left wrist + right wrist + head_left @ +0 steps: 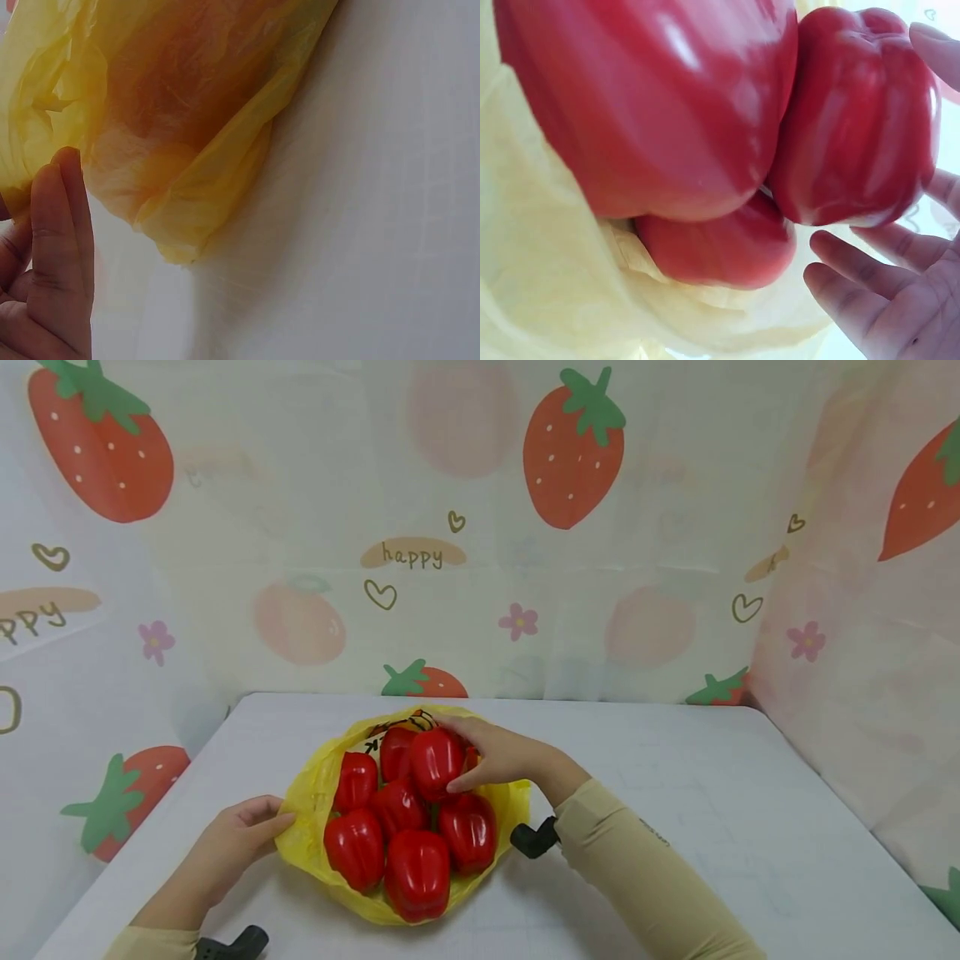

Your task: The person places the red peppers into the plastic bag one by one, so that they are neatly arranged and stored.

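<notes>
A yellow plastic bag lies wide open, with several shiny red bell peppers inside. My left hand pinches the bag's left rim between thumb and fingers. At the back right of the pile, my right hand grips one red bell pepper, its thumb at the near side and its fingers reaching around the far side. In the right wrist view, that same pepper sits between thumb and fingers, beside a larger-looking pepper. Through the bag's thin wall, red shows in the left wrist view.
The bag stands on a white-covered table. Behind it rises a cloth backdrop printed with strawberries, and more printed cloth hangs at both sides. A black wrist mount sits by the right sleeve, close to the bag's edge.
</notes>
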Tool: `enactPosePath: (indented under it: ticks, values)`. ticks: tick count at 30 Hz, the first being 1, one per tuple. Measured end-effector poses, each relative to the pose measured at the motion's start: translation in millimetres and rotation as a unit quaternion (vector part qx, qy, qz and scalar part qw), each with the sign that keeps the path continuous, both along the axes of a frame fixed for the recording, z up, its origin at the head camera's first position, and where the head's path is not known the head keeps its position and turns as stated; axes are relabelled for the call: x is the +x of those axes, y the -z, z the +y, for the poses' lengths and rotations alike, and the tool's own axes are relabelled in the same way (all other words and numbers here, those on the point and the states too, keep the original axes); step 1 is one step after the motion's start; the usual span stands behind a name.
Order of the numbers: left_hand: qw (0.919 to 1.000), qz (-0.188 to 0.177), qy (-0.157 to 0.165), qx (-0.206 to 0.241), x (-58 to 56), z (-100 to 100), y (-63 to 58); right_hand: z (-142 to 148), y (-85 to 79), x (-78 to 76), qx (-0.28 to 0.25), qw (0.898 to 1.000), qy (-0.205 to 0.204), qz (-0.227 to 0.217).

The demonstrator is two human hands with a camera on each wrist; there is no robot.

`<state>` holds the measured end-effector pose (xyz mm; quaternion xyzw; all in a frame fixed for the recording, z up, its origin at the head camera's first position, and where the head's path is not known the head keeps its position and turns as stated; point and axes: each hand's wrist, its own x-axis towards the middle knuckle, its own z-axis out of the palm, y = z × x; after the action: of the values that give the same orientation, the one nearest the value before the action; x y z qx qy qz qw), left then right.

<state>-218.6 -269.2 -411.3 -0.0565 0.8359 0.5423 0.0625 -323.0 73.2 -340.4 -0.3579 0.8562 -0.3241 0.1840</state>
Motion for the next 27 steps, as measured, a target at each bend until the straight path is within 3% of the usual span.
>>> enactPosePath:
  ticks: [11,21,27]
  values:
    - [0.9995,-0.004,-0.002,-0.031,-0.5,-6,-6.5,18,-7.7,-0.3,-0.025,0.999,0.022,-0.011]
    - [0.9988,0.01,0.012,-0.046,-2.2,-17,-11.5,56,-23.7,1.7,-0.029,0.997,0.063,0.028]
    - [0.9952,0.049,0.031,-0.079,-6.6,-28,-31.2,95,-36.1,2.4,-0.01,0.993,0.104,0.052]
